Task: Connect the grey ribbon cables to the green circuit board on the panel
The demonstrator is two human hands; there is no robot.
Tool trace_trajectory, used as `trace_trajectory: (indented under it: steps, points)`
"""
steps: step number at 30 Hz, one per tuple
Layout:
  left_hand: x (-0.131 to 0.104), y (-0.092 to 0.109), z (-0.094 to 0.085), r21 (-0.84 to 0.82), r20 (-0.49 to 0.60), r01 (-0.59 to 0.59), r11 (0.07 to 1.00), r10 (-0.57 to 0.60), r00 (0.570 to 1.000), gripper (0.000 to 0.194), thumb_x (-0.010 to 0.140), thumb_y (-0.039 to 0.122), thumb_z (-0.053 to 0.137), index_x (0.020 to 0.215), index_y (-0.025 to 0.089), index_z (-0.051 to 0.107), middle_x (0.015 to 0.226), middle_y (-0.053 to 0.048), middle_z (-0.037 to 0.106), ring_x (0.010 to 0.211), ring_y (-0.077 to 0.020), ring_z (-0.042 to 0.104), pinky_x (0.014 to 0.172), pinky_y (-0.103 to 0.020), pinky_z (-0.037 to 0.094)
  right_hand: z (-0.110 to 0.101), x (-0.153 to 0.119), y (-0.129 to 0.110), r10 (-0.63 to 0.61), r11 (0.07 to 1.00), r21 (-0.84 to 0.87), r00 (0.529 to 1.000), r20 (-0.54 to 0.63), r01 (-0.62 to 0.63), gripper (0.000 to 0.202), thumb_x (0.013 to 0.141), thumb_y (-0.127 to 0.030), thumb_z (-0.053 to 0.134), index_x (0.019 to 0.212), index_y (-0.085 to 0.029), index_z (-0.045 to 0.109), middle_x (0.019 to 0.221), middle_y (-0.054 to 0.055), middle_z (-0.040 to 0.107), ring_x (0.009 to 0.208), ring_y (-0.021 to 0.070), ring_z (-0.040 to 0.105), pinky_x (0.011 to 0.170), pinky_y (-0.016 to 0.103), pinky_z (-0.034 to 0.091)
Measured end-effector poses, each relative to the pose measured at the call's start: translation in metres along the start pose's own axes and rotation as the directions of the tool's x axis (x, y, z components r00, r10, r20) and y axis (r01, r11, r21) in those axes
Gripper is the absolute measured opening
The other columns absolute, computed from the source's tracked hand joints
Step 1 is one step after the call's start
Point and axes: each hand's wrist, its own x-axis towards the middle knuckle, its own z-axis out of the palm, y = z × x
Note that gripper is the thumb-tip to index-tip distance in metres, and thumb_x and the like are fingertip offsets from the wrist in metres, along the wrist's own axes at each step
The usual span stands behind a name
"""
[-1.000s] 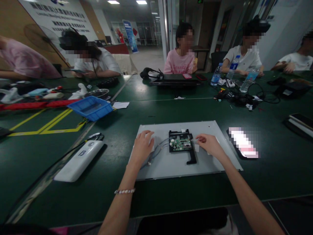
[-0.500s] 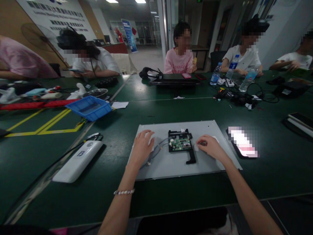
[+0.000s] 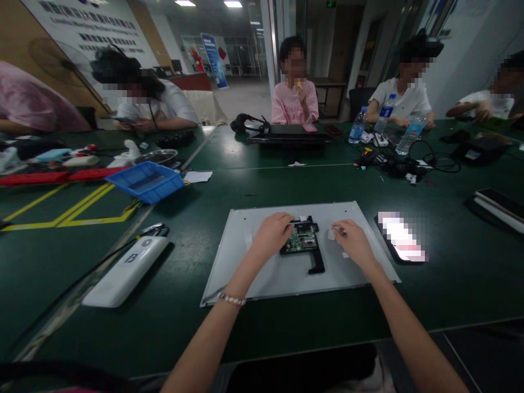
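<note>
A green circuit board [image 3: 302, 240] sits in a black plastic bracket [image 3: 316, 263] on a pale flat panel [image 3: 241, 278]. My left hand [image 3: 270, 238] reaches over the board's left side, its fingers closed together at the bracket's upper left edge; what they pinch is hidden. Right of the board, my right hand [image 3: 354, 243] is closed in a pinch on something small and greyish that I cannot make out. Just beside those fingertips lies a small white piece [image 3: 331, 234] on the panel. Part of a grey cable [image 3: 213, 295] shows at the panel's lower left corner.
A lit phone [image 3: 401, 237] lies right of the panel, a white power bank [image 3: 126, 270] with cables to its left. Farther off are a blue bin [image 3: 147, 183], a dark flat device [image 3: 289, 139], water bottles [image 3: 411, 134] and tangled black cables [image 3: 388, 164]. Several people sit across the table.
My left hand has moved right, from the panel's left part to over the board, and its fingers have come together. The right hand stays beside the board. The person opposite has raised a hand.
</note>
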Motion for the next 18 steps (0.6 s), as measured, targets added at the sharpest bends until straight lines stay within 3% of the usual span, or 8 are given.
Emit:
trace_trajectory:
  steps: [6,11,18]
  points:
    - [0.045,0.018,0.023,0.185,0.144,-0.038,0.982,0.011,0.989,0.018,0.088,0.020,0.048,0.092,0.014,0.065,0.091,-0.010,0.065,0.092,-0.0216,0.060,0.084,-0.033,0.045,0.004,0.001,0.002,-0.017,1.000,-0.008,1.000,-0.002,0.017,0.022,0.082,-0.018,0.047,0.094,-0.019,0.066,0.095,0.007,0.062,0.085,0.0187,0.059,0.082,0.033,0.046]
    - [0.052,0.014,0.034,0.221,0.161,-0.023,0.975,-0.014,0.987,0.021,0.087,0.014,0.045,0.082,0.011,0.065,0.085,-0.011,0.065,0.088,-0.0206,0.061,0.081,-0.030,0.045,0.003,0.001,0.002,-0.015,1.000,-0.017,1.000,-0.001,0.015,0.022,0.083,-0.018,0.047,0.094,-0.018,0.066,0.096,0.007,0.063,0.087,0.0187,0.059,0.083,0.032,0.046]
    - [0.058,0.014,0.025,0.254,0.166,-0.019,0.967,-0.024,0.986,0.022,0.087,0.013,0.046,0.079,0.011,0.066,0.084,-0.011,0.065,0.081,-0.0198,0.061,0.074,-0.028,0.046,0.003,0.001,-0.001,-0.002,1.000,-0.011,1.000,0.020,0.002,0.022,0.083,-0.019,0.047,0.094,-0.018,0.066,0.096,0.007,0.064,0.085,0.0184,0.060,0.081,0.032,0.046]
